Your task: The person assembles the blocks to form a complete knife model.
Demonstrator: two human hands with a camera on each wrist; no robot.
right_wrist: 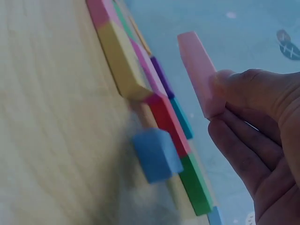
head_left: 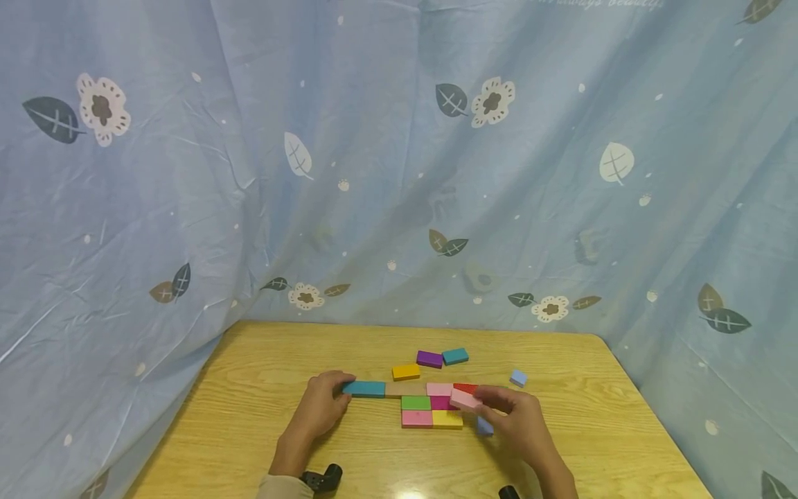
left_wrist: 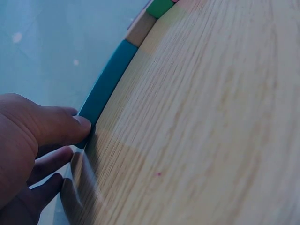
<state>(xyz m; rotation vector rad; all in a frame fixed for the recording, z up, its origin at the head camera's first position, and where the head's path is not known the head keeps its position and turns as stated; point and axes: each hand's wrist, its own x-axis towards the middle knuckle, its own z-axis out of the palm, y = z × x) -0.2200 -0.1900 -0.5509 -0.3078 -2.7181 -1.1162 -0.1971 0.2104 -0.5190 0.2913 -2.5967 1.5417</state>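
Pink block (head_left: 463, 400) pinched in right hand (head_left: 522, 424), above other blocks (head_left: 415, 403), well right of teal block (head_left: 366, 389) gripped by left hand (head_left: 319, 409)

pale pink block (head_left: 463, 400); teal-blue block (head_left: 366, 389) at its nine o'clock; at twelve, light blue curtain (head_left: 386, 90), leaf-and-flower patterned.

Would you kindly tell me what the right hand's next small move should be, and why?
Perhaps the right hand should lower the held pink block against the near side of the red block: it pinches the pink block in the air, and the right wrist view shows bare table there, by the yellow block.
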